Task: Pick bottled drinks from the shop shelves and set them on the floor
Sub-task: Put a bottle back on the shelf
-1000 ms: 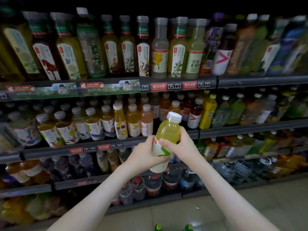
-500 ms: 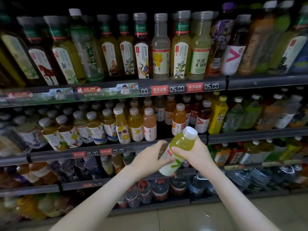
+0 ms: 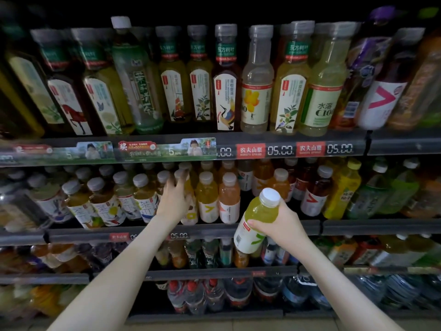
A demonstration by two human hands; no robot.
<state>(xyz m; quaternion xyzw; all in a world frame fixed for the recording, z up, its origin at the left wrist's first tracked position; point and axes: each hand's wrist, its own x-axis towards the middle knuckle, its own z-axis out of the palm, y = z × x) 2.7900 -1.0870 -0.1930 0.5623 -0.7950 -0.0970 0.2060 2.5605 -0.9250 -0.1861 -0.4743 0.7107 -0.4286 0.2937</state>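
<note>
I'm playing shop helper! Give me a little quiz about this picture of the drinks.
1. True or false: the right hand holds a green drink bottle with a white cap.
2. Where does the left hand reach? A) the top shelf of tall bottles. B) a yellow drink bottle on the second shelf. C) the floor.
3. Fill in: the price tag beside the red label says ____.
Key: 1 true; 2 B; 3 05.00.
</note>
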